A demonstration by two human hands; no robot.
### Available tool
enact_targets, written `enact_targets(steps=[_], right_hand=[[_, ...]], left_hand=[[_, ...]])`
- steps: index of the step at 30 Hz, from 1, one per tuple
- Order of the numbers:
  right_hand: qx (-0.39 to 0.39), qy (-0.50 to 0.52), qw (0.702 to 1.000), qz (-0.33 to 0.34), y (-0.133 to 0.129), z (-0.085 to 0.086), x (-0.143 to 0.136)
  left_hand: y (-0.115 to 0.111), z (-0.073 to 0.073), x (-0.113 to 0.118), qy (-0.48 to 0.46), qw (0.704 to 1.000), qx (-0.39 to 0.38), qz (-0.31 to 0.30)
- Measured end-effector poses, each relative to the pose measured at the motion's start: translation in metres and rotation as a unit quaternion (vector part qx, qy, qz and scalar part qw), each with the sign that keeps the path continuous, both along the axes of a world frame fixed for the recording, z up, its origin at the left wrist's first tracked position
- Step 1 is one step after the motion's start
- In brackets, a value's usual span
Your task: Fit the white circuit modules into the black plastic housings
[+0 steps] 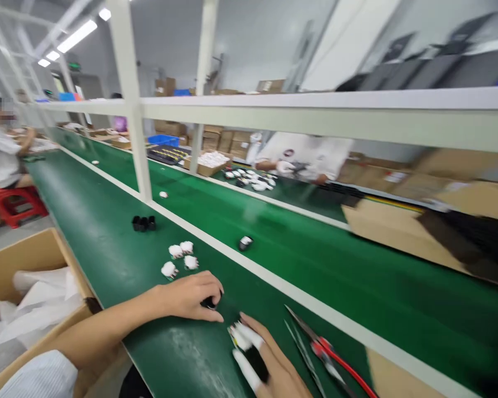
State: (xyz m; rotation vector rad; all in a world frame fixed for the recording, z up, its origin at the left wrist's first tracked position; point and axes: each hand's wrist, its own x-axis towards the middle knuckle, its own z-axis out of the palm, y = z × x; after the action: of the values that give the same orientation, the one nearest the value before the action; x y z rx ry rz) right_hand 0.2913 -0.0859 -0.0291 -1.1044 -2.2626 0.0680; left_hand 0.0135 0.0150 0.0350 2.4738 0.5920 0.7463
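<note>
My left hand (188,296) is closed around a small black housing (211,302), mostly hidden by the fingers, above the green bench. To its right, my right hand (280,367) wears white finger covers and pinches a small part with white and yellow bits (239,338); a dark area shows between these fingers. Beyond my left hand lie several white-topped parts (191,262) on small green bases. Farther off stands a row of black housings (143,223). Metal tweezers (305,354) and red-handled pliers (326,351) lie right of my right hand.
A green conveyor belt (315,265) runs behind a white rail, carrying a black-and-white piece (245,243). White posts (130,99) hold up a shelf. At left is a cardboard box (62,260) with white wrapping. Co-workers sit across the belt and at far left.
</note>
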Motion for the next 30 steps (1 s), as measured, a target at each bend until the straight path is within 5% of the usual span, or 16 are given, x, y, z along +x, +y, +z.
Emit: enact_targets(steps=[5, 12, 20, 30], right_hand=[[0.014, -0.009, 0.997, -0.079, -0.006, 0.015, -0.008], [0.004, -0.032, 0.993, -0.112, -0.014, 0.017, -0.014], [-0.018, 0.151, 0.98, -0.125, -0.013, 0.036, -0.018], [0.003, 0.142, 0.98, -0.14, -0.018, 0.04, -0.016]], left_hand=[[0.014, -0.009, 0.032, 0.02, 0.998, -0.052, -0.031], [0.006, -0.028, 0.024, 0.009, 0.99, -0.141, 0.008], [-0.001, -0.028, 0.022, -0.006, 0.977, -0.211, 0.023], [-0.006, -0.025, 0.026, -0.006, 0.992, -0.125, -0.023]])
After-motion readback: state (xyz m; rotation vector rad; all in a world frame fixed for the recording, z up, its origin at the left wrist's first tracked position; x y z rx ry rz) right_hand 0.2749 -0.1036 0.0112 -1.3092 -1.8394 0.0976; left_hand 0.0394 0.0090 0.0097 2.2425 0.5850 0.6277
